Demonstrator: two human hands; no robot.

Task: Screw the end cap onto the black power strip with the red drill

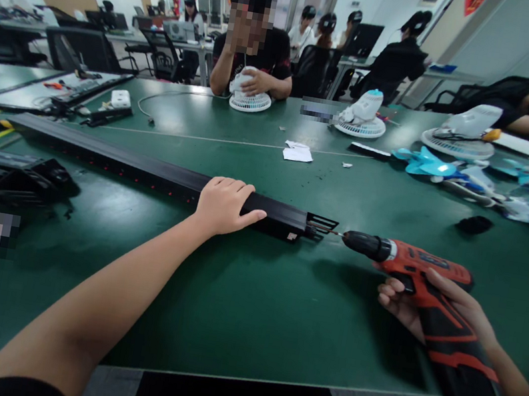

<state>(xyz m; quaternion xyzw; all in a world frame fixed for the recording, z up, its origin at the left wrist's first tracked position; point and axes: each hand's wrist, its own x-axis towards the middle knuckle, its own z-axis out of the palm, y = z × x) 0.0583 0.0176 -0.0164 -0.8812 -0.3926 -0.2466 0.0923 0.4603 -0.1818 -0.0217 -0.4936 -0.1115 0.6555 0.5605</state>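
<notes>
A long black housing (161,174) lies slantwise across the green table (247,303), with small red marks along its near side. My left hand (223,206) rests over it near its right end, fingers over the top and thumb pointing right. In my right hand (471,312) is a red and black cordless drill (428,265), the grip wrapped by my fingers, the forefinger by the trigger. Its thin bit points left at the slotted black bracket (324,223) on the housing's end. Whether the bit touches a screw there is too small to tell.
Black parts (5,171) lie at left, near a power strip (119,101). Scraps of paper (297,152) sit mid-table. Beyond, a person (255,54) holds a white fan (250,100); more fan parts (362,123), blue plastic wrappings (425,163) and a black lump (474,224) lie at right.
</notes>
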